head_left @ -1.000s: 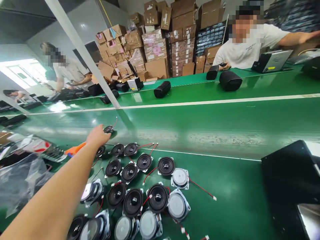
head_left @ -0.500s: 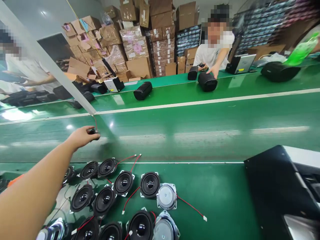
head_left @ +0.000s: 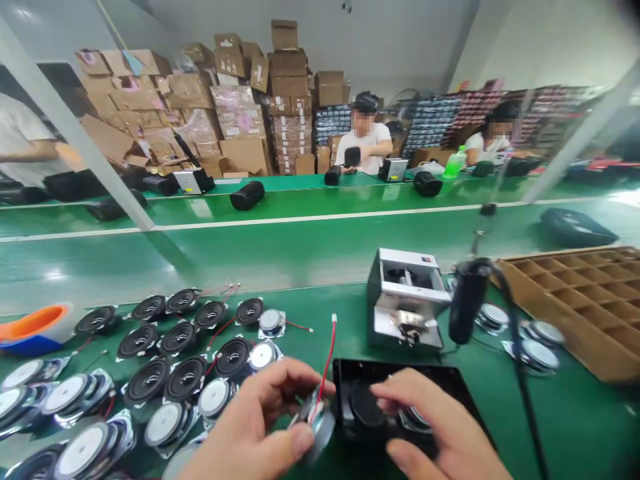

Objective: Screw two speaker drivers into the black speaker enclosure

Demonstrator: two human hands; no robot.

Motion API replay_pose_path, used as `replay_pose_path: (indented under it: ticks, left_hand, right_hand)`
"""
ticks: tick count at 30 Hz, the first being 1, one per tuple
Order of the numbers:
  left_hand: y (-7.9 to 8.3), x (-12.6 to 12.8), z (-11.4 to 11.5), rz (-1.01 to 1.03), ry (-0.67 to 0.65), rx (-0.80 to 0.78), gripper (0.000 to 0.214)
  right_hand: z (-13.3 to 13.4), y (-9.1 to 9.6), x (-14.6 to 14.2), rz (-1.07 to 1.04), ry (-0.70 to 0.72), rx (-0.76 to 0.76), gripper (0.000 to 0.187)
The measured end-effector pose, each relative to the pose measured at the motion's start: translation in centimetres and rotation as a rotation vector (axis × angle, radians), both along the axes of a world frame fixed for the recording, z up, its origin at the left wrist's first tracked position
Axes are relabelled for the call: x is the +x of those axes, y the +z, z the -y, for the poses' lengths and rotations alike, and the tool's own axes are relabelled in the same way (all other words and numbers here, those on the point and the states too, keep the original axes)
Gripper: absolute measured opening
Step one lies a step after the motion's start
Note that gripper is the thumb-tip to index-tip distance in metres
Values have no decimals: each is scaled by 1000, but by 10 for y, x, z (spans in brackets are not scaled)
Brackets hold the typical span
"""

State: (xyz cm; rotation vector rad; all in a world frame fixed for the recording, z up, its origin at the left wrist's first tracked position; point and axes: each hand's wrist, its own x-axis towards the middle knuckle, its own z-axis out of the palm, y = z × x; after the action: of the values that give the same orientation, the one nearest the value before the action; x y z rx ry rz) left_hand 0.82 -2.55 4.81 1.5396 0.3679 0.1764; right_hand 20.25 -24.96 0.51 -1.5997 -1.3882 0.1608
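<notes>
My left hand (head_left: 253,427) is closed around a small round speaker driver (head_left: 316,424) with a red wire (head_left: 327,357) rising from it. My right hand (head_left: 437,430) rests on a black speaker housing (head_left: 400,400) lying on the green bench, its fingers over the housing's top. The driver is held right at the housing's left edge. Several loose speaker drivers (head_left: 165,360), some cone-up and some magnet-up, lie in a cluster to the left of my hands.
A grey metal fixture (head_left: 405,303) and a hanging black screwdriver (head_left: 465,310) stand behind the housing. A cardboard divider tray (head_left: 580,293) lies at the right, an orange and blue item (head_left: 35,327) at the left. Beyond the conveyor (head_left: 300,247), two people sit working before stacked boxes (head_left: 235,107).
My left hand has pulled back from the conveyor with a driver to the near bench. My right hand and the black housing have come into view; the camera has turned right.
</notes>
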Motion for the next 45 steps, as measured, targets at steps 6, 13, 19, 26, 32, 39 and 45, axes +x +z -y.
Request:
replay_pose_path:
  ticks: [6,13,19,26,32,39,45]
  left_hand:
    - [-47,-19,83,-18,209,-437,53]
    - [-51,-20,132,-108,224,-607,51]
    - [-52,-14,148,-92,229,-594,77]
    - [-60,-10,139,-40,264,-177,58]
    - [-39,10,91,-79,281,748,35]
    - [-33,64,61,-79,122,1228,44]
    - [-33,81,50,-93,-69,1294,34]
  right_hand:
    - [-8,17,-37,-326,276,-67,21]
    - [27,-3,-53,-448,272,27,11]
    - [45,-5,-58,-277,30,144,10]
    - [44,-14,-52,-221,-101,130,10]
    - [31,-4,-24,-65,16,168,20]
    - [28,-8,20,153,63,117,25]
    - [40,-7,42,245,78,-27,19]
